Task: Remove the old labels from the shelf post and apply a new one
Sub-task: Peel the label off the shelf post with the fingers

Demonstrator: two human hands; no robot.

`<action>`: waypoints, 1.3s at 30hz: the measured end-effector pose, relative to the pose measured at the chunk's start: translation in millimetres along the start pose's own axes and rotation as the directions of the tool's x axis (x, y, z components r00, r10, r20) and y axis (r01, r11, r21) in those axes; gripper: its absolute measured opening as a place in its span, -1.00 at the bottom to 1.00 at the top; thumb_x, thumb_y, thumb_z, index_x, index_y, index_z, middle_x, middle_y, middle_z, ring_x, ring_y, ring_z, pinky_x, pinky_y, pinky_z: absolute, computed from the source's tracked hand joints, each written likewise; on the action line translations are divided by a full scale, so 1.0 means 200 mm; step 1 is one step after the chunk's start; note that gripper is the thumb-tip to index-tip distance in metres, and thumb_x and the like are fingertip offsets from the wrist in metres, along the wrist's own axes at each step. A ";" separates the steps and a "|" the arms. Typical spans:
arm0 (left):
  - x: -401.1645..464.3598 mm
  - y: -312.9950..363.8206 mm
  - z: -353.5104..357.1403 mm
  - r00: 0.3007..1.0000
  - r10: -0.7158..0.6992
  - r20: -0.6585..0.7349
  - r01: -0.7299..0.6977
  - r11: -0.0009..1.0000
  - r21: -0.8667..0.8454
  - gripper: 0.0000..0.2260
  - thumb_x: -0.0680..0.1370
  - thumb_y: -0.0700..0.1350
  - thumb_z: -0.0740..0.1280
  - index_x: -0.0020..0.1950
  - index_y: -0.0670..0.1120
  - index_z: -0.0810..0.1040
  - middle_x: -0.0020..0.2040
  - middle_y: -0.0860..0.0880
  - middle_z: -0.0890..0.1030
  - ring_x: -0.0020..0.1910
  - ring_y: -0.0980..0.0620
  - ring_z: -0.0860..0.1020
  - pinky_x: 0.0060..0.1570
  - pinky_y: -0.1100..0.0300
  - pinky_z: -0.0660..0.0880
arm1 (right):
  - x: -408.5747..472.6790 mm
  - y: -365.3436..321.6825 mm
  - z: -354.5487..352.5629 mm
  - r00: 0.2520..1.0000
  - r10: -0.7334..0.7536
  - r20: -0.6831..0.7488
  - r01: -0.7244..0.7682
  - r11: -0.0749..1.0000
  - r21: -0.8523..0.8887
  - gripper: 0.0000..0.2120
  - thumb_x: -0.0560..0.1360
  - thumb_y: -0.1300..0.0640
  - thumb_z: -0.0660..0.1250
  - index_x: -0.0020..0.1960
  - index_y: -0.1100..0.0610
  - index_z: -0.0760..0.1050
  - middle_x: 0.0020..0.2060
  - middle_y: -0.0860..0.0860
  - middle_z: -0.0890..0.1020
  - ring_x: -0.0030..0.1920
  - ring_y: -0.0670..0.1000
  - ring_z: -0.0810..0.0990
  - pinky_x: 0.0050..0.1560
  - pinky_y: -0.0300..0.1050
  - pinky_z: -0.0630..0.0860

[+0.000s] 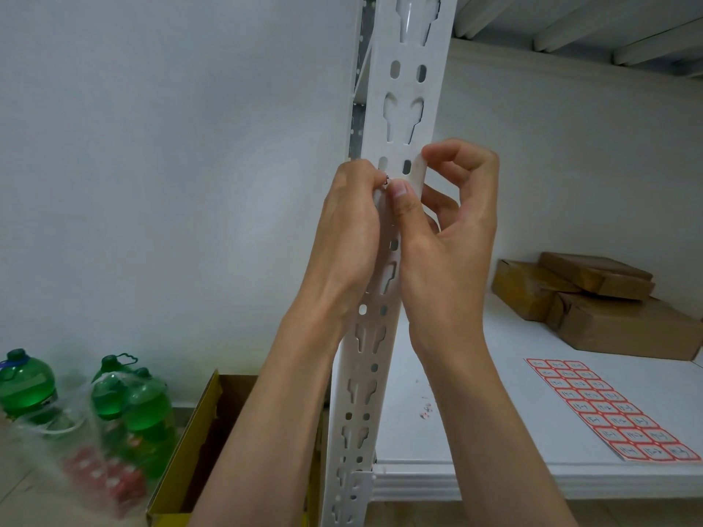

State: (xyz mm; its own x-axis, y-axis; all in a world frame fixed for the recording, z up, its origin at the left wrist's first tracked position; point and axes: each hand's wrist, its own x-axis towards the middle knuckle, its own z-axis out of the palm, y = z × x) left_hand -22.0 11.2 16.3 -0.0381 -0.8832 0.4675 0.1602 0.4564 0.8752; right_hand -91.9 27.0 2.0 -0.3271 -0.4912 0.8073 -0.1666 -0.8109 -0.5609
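A white slotted shelf post (403,89) runs up the middle of the view. Both hands are pressed against it at chest height. My left hand (350,230) has its fingers curled on the post's left edge. My right hand (449,230) lays its thumb on the post's front face, with the forefinger hooked over the right edge. Between the two thumbs a tiny bit of a label with a dark mark (386,180) shows; most of it is hidden. A sheet of red-bordered labels (605,408) lies on the white shelf (475,431) at the right.
Brown cardboard parcels (593,298) are stacked at the back right of the shelf. Small paper scraps (426,410) lie on the shelf near the post. On the floor at the left stand green bottles in plastic wrap (114,405) and an open yellow-edged carton (205,443).
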 end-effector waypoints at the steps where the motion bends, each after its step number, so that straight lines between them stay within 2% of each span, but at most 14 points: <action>1: 0.00 0.00 0.00 1.000 0.003 -0.001 -0.003 1.000 0.004 -0.50 0.45 0.14 0.07 0.10 -0.23 0.47 0.14 -0.32 0.55 0.15 -0.29 0.57 0.05 -0.17 0.59 | 0.00 0.00 0.00 1.000 0.000 0.000 0.000 1.000 0.001 -0.69 0.58 0.24 0.39 0.16 -0.08 0.38 0.17 -0.18 0.53 0.10 -0.19 0.61 0.02 -0.37 0.55; 5: 0.01 -0.01 0.00 1.000 0.004 -0.002 -0.004 1.000 -0.017 -0.66 0.47 0.11 0.09 -0.01 -0.10 0.47 -0.01 -0.15 0.54 -0.05 -0.07 0.55 -0.11 0.02 0.53 | 0.00 0.00 0.00 1.000 0.004 0.002 -0.004 1.000 0.008 -0.69 0.58 0.24 0.39 0.16 -0.08 0.38 0.18 -0.16 0.52 0.11 -0.16 0.61 -0.01 -0.38 0.55; 8: 0.01 -0.02 -0.01 1.000 0.004 -0.012 -0.005 1.000 -0.018 -0.73 0.57 0.06 0.09 -0.02 -0.10 0.46 -0.04 -0.13 0.51 -0.06 -0.06 0.53 -0.13 0.04 0.51 | 0.00 0.00 0.00 1.000 0.002 0.000 -0.002 1.000 0.010 -0.70 0.58 0.25 0.38 0.15 -0.08 0.39 0.17 -0.17 0.52 0.11 -0.18 0.60 -0.01 -0.38 0.54; 11: 0.02 -0.02 -0.01 1.000 0.002 -0.013 -0.003 1.000 -0.026 -0.68 0.52 0.07 0.10 -0.01 -0.13 0.49 -0.05 -0.14 0.51 -0.09 -0.06 0.51 -0.16 0.04 0.49 | -0.01 0.00 0.01 1.000 -0.004 0.000 0.004 1.000 0.001 -0.69 0.58 0.25 0.38 0.14 -0.09 0.39 0.18 -0.17 0.52 0.12 -0.17 0.60 0.03 -0.34 0.56; 14: 0.02 -0.02 -0.02 1.000 0.015 -0.021 -0.015 1.000 -0.011 -0.69 0.61 0.00 0.08 0.02 -0.19 0.49 -0.04 -0.18 0.53 -0.07 -0.07 0.53 -0.16 0.07 0.50 | -0.01 0.00 0.01 1.000 -0.003 -0.001 0.003 1.000 -0.008 -0.70 0.58 0.24 0.38 0.15 -0.09 0.39 0.19 -0.17 0.52 0.13 -0.14 0.60 0.08 -0.27 0.59; 17: 0.02 -0.03 -0.02 0.999 0.029 -0.020 -0.029 0.999 0.040 -0.63 0.63 -0.03 0.04 0.13 -0.27 0.49 0.11 -0.27 0.59 0.01 -0.17 0.59 -0.16 0.10 0.53 | -0.01 0.00 0.01 1.000 -0.006 -0.001 0.006 1.000 -0.014 -0.70 0.58 0.24 0.38 0.15 -0.10 0.39 0.17 -0.20 0.52 0.12 -0.17 0.60 0.06 -0.28 0.58; 19: 0.02 -0.03 -0.02 1.000 0.026 -0.001 -0.026 0.999 0.033 -0.61 0.64 -0.01 0.04 0.20 -0.27 0.48 0.15 -0.27 0.58 -0.04 -0.10 0.59 -0.19 0.15 0.54 | -0.01 0.00 0.01 1.000 -0.006 -0.005 0.006 1.000 -0.019 -0.70 0.58 0.23 0.38 0.15 -0.11 0.38 0.17 -0.21 0.51 0.12 -0.19 0.59 0.03 -0.33 0.55; 20: 0.01 -0.03 -0.02 1.000 0.021 0.014 -0.021 1.000 0.014 -0.60 0.63 0.01 0.05 0.20 -0.27 0.47 0.13 -0.27 0.59 -0.07 -0.06 0.59 -0.19 0.15 0.54 | -0.01 0.00 0.01 1.000 -0.005 -0.005 0.005 1.000 -0.021 -0.70 0.59 0.23 0.38 0.15 -0.10 0.38 0.17 -0.20 0.51 0.13 -0.17 0.59 0.03 -0.34 0.55; 22: 0.01 -0.02 -0.02 0.999 0.016 0.040 -0.014 1.000 -0.028 -0.54 0.57 0.07 0.07 0.19 -0.28 0.46 0.08 -0.30 0.58 -0.08 -0.12 0.59 -0.17 0.07 0.54 | -0.01 0.00 0.01 1.000 -0.005 -0.007 0.004 1.000 -0.021 -0.71 0.59 0.23 0.37 0.16 -0.08 0.39 0.18 -0.19 0.51 0.14 -0.15 0.59 0.05 -0.33 0.55; 24: 0.01 -0.02 -0.02 0.999 0.007 0.034 -0.006 1.000 -0.026 -0.49 0.50 0.12 0.07 0.18 -0.27 0.46 0.13 -0.33 0.56 0.00 -0.24 0.60 -0.14 0.03 0.55 | -0.01 0.00 0.01 1.000 -0.006 -0.008 0.006 1.000 -0.020 -0.72 0.59 0.23 0.37 0.17 -0.06 0.39 0.18 -0.18 0.52 0.14 -0.16 0.59 0.05 -0.34 0.54; 30: 0.02 -0.02 -0.02 1.000 0.002 0.013 -0.002 1.000 0.013 -0.49 0.46 0.10 0.07 0.17 -0.26 0.48 0.18 -0.29 0.57 0.14 -0.25 0.58 -0.09 0.00 0.55 | -0.01 0.00 0.01 1.000 -0.001 -0.008 0.001 1.000 -0.019 -0.71 0.59 0.24 0.37 0.15 -0.10 0.39 0.17 -0.19 0.51 0.12 -0.19 0.59 0.01 -0.37 0.54; 35: 0.01 -0.02 -0.01 1.000 0.001 0.019 -0.001 1.000 0.017 -0.49 0.46 0.13 0.09 0.15 -0.23 0.49 0.18 -0.30 0.56 0.11 -0.24 0.60 -0.04 -0.07 0.57 | -0.01 0.00 0.01 1.000 -0.002 -0.010 0.002 1.000 -0.027 -0.71 0.59 0.23 0.37 0.14 -0.11 0.39 0.17 -0.20 0.51 0.13 -0.16 0.59 0.05 -0.32 0.56; 39: 0.00 -0.01 0.00 0.999 0.028 0.018 -0.028 1.000 0.002 -0.65 0.45 0.10 0.12 -0.01 -0.15 0.46 -0.04 -0.16 0.53 -0.09 -0.05 0.54 -0.12 0.03 0.52 | -0.01 -0.01 0.01 1.000 0.000 -0.009 0.000 1.000 -0.018 -0.71 0.59 0.25 0.36 0.15 -0.07 0.40 0.19 -0.16 0.51 0.13 -0.18 0.59 0.09 -0.29 0.57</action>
State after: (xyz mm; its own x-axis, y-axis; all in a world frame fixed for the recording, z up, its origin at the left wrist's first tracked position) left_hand -21.3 10.5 14.5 -0.0513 -0.8681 0.4937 0.1590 0.4809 0.8622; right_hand -89.3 28.6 1.2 -0.3357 -0.4878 0.8058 -0.1836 -0.8052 -0.5639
